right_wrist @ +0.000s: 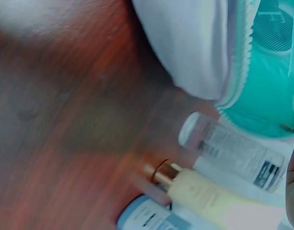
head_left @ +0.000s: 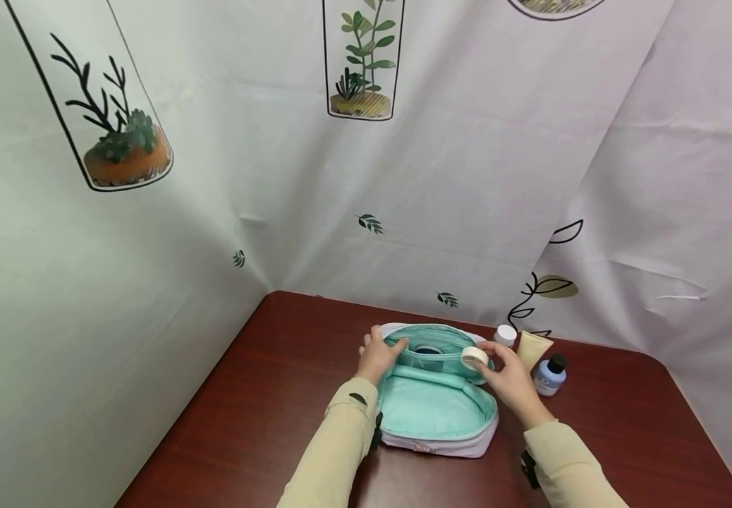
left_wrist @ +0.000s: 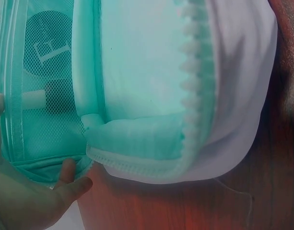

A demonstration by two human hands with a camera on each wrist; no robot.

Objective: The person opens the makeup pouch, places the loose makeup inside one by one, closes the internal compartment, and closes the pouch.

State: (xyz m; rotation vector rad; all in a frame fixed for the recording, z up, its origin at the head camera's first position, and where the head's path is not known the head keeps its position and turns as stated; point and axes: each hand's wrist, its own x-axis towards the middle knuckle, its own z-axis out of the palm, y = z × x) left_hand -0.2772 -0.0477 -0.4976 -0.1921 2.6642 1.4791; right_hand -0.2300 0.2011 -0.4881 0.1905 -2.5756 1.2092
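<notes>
A teal-lined toiletry bag (head_left: 432, 406) with a pale lilac outside lies unzipped on the table, its lid folded toward me. My left hand (head_left: 377, 356) grips the left side of its mesh-fronted half, the thumb at the opening; in the left wrist view that hand (left_wrist: 27, 203) is at the mesh corner. Behind the mesh show a dark round item (left_wrist: 48, 43) with a large letter and a small container with a dark end (left_wrist: 59, 97). My right hand (head_left: 510, 381) pinches a small round white jar (head_left: 474, 358) over the bag's right side.
Right of the bag stand a white-capped clear bottle (head_left: 505, 335), a cream-yellow tube (head_left: 534, 347) and a blue bottle (head_left: 550, 376) with a black cap. Behind the dark red table (head_left: 245, 409) hangs a white cloth printed with plants (head_left: 467, 176).
</notes>
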